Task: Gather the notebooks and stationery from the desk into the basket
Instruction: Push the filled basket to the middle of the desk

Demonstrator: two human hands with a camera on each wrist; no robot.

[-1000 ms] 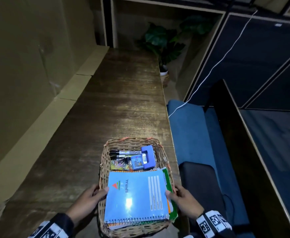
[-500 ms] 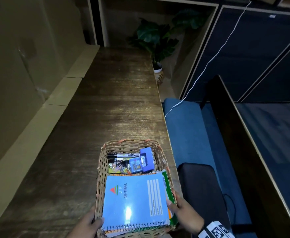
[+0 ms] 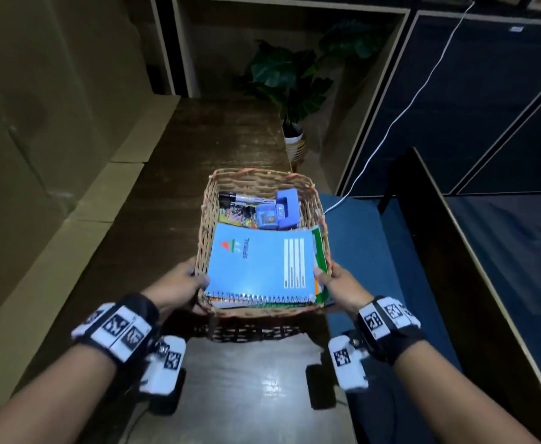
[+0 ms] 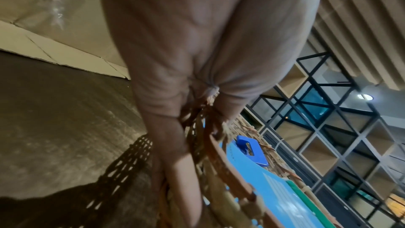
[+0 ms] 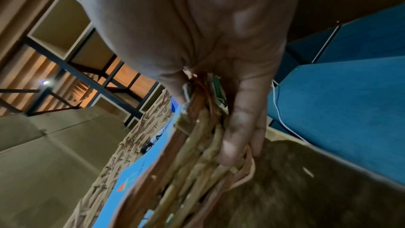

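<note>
The wicker basket (image 3: 205,225) hangs above the wooden desk (image 3: 224,139), its shadow lying on the wood beneath it. My left hand (image 3: 179,283) grips its left wall and my right hand (image 3: 342,283) grips its right wall, thumbs over the rim. A blue spiral notebook (image 3: 259,264) lies on top inside, with a green notebook (image 3: 318,248) under its right edge. Behind them sit a blue stapler (image 3: 286,206) and black markers (image 3: 240,197). In the wrist views the fingers of the left hand (image 4: 186,145) and the right hand (image 5: 236,127) curl round the weave (image 4: 219,162) (image 5: 197,153).
Cardboard panels (image 3: 38,123) line the desk's left side. A potted plant (image 3: 291,78) stands past the desk's far right corner. To the right are a blue seat (image 3: 359,245), a white cable (image 3: 407,107) and a dark wooden partition (image 3: 439,235).
The basket, which rested on the desk, is now held up off it between both hands. Both hands have closed round its side walls.
</note>
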